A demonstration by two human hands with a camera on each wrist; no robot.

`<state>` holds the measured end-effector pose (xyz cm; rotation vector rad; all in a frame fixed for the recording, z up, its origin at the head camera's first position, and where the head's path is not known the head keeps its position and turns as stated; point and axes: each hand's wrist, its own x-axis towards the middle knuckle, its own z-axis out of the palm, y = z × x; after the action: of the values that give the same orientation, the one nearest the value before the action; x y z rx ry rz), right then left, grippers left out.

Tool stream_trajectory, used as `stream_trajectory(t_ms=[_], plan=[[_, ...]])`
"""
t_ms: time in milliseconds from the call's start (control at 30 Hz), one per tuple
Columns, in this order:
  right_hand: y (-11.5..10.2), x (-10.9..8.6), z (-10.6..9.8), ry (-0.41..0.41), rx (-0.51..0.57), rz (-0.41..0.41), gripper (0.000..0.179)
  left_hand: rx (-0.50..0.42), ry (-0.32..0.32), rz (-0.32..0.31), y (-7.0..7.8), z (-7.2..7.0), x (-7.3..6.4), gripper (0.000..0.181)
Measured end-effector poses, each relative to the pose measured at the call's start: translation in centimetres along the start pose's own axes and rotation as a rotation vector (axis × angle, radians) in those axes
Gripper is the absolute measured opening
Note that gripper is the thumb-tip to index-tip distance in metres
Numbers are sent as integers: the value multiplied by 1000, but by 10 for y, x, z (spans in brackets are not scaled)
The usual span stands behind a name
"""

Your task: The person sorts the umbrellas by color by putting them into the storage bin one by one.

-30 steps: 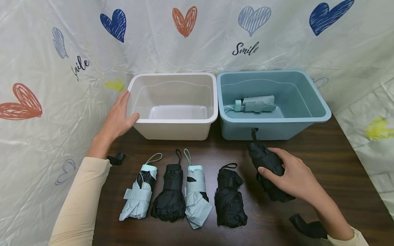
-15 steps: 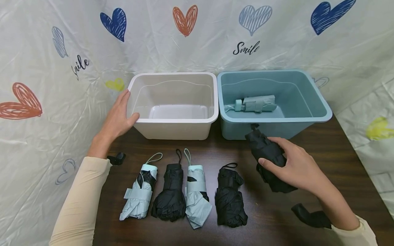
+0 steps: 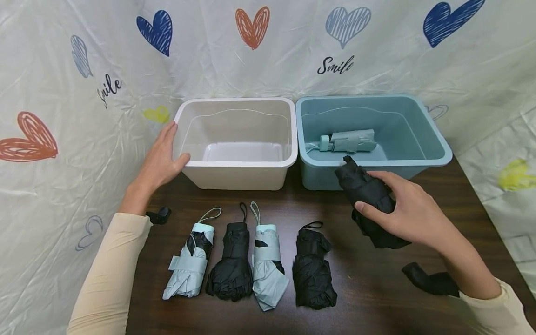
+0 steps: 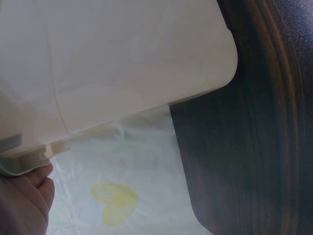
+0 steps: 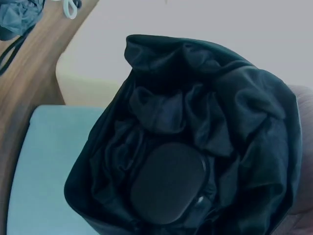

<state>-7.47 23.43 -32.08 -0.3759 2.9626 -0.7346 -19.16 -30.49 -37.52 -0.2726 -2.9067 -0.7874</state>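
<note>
Two hands noted: we find the right hand [image 3: 408, 211] clamped on a black umbrella [image 3: 363, 190] before the blue bin [image 3: 322, 179], its top overlapping the rim in view; the left hand [image 3: 157, 160] grips the beige bin [image 3: 238, 179]. Four folded umbrellas [image 3: 236, 260] lie on the surface [image 3: 356, 298]; one pale umbrella [image 3: 351, 141] lies inside the blue bin. Against earlier frames, the held umbrella is nearer that bin.

right "Smile" [image 3: 335, 65] | left "Smile" [image 3: 110, 89] (slanted) | both on white sheet [image 3: 205, 70]
</note>
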Motion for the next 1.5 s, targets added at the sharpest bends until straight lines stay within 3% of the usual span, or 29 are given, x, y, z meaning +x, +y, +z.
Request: stream_trajectory(t_ms=[333,633,1500], plan=[[-7,20,-17,-12,8,-52,75,6,-11,-7,-1,0,1,92],[-13,40,-28,-66,1,-47,79,6,-3,-4,-2,1,1,90],[-50,104,-40,-99,53,-126,75,-5,-4,3,-2,-1,1,90]])
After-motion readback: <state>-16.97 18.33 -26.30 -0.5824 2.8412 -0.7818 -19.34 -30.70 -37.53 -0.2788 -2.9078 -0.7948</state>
